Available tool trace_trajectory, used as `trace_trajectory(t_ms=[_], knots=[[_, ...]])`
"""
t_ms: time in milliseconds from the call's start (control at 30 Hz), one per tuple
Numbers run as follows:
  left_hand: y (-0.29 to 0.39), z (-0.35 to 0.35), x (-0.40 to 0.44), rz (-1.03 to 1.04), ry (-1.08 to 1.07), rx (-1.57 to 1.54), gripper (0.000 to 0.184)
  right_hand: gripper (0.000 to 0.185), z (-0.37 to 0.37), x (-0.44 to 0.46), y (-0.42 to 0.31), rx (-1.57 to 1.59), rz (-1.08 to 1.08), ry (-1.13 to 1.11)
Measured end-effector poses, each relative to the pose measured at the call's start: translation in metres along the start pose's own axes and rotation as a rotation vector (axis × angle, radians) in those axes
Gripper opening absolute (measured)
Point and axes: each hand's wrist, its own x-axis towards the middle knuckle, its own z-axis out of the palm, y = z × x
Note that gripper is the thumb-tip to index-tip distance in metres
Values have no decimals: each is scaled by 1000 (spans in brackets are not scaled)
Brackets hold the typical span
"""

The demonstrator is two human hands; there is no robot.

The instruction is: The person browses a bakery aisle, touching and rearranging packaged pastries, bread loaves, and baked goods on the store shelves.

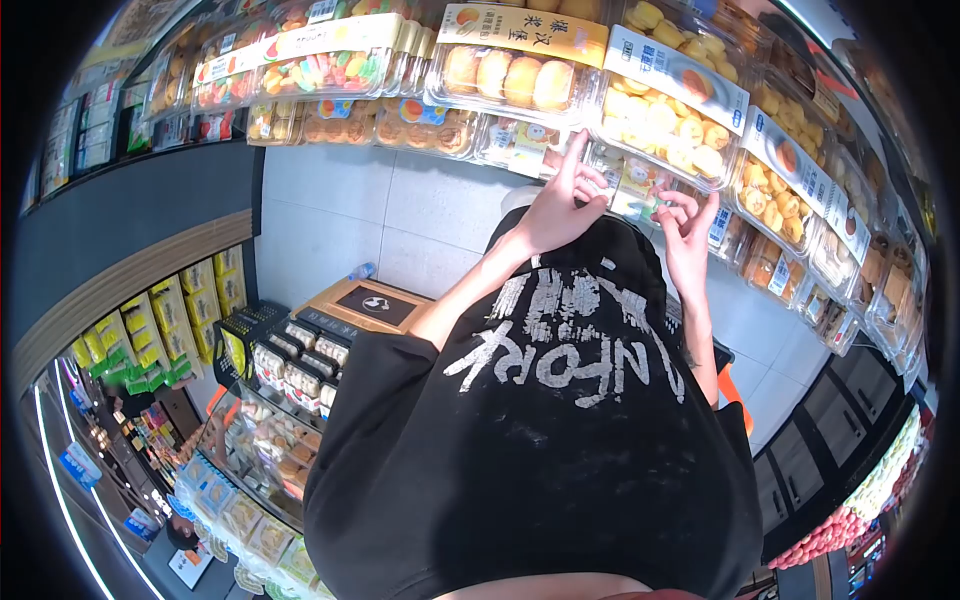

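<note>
A clear plastic box of small yellow pastries (668, 125), with a white and blue paper band, lies on the display in front of me. My left hand (565, 205) is at its near left corner, index finger stretched out towards the edge and the other fingers loosely bent. Near the opposite front corner, my right hand (688, 225) has its index finger raised against the box's edge, with the thumb and other fingers curled apart. Neither hand is wrapped round the box. To its left sits a box of round buns (515, 75) with an orange band.
More pastry boxes (772, 195) continue to the right, and boxes of colourful sweets (325, 70) to the left. Below hangs a lower row of cookie boxes (425, 130). Grey tiled floor (325, 205) shows beneath. Behind me stand a wooden-topped stand (325, 298) and packed trays (295, 370).
</note>
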Motion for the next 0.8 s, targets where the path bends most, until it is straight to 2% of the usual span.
trace_trajectory(t_ms=[100, 400, 800], knots=[[-2, 3, 6, 61, -18, 86, 79, 67, 0, 3, -3, 20, 14, -19], [0, 2, 10, 23, 4, 74, 82, 57, -1, 10, -7, 17, 21, -3], [-7, -3, 7, 61, -76, 78, 80, 67, 3, 10, -3, 33, 16, -1]])
